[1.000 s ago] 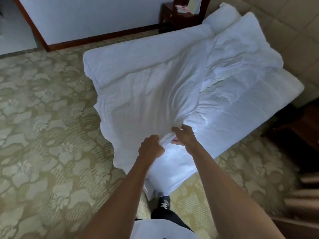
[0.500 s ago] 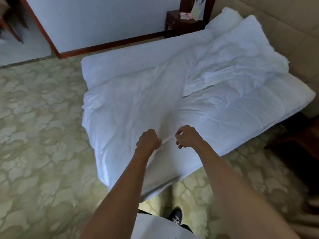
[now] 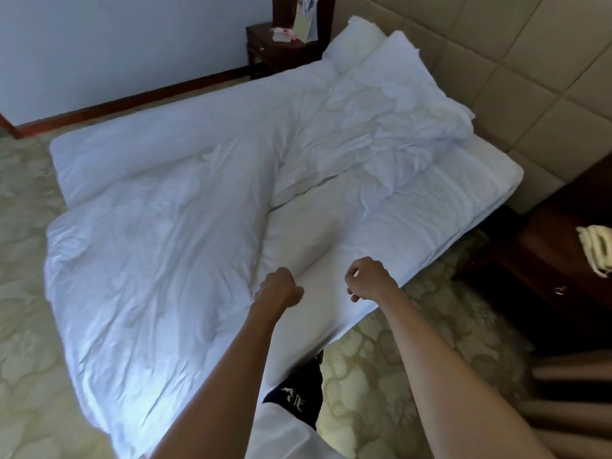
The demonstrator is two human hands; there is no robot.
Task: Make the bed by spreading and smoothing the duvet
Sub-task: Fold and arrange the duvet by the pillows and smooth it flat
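Note:
The white duvet (image 3: 159,246) lies wrinkled across the bed (image 3: 463,207), bunched toward the headboard end and hanging off the near left corner. My left hand (image 3: 278,289) is a closed fist on the duvet's near edge. A short way to its right, my right hand (image 3: 371,279) is curled in a pinch on the same edge. A smooth band of fabric runs between the two hands and drops over my leg. A white pillow (image 3: 357,41) peeks out past the duvet at the far end.
A padded beige headboard (image 3: 496,61) lines the wall on the right. A dark nightstand (image 3: 275,51) stands at the far corner. Another dark cabinet (image 3: 546,260) with a white phone (image 3: 596,250) sits at the right. Patterned carpet (image 3: 381,376) surrounds the bed.
The duvet, lifted and billowing a second ago, has settled flat on the bed. My hands have moved apart along its near edge.

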